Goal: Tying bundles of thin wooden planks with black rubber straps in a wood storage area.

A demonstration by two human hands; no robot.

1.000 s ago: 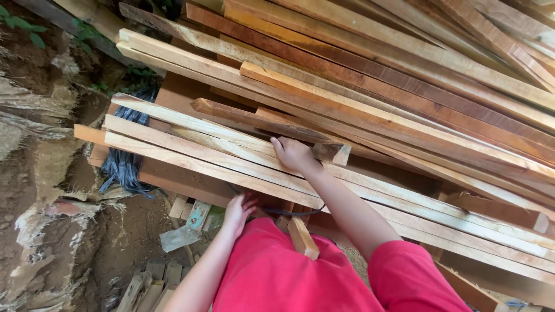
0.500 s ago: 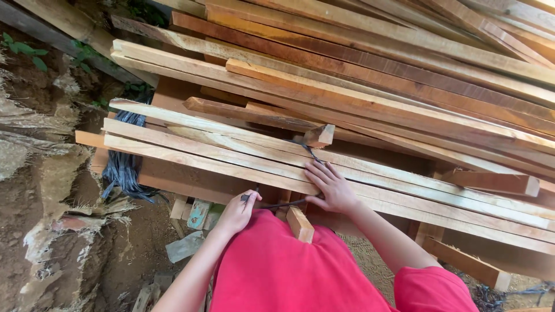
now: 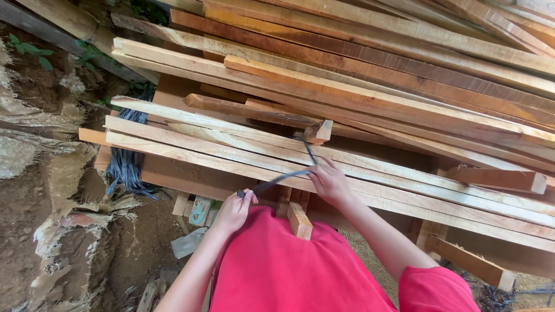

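Note:
A thin dark strap [image 3: 284, 177] runs taut between my two hands over the front planks of a stack of pale wooden planks [image 3: 370, 173]. My left hand [image 3: 232, 211] pinches its near end just below the stack's front edge. My right hand [image 3: 329, 181] grips the strap farther along, on top of the planks. From there the strap continues up to a short wooden block [image 3: 317, 132] lying on the stack. A cut wooden stub [image 3: 299, 220] sticks out under the planks between my arms. My red shirt [image 3: 295, 271] fills the bottom of the view.
A large pile of long planks [image 3: 404, 63] slopes across the upper right. A bundle of dark straps [image 3: 128, 164] hangs at the stack's left end. Bare earth [image 3: 52, 190] and wood offcuts [image 3: 196, 211] lie at the left. A short beam end [image 3: 497, 179] juts out at right.
My right hand has closed on the strap and lifted it taut off the planks. My left hand has shifted up slightly, still pinching the strap's end. One second ago my right hand was by the block.

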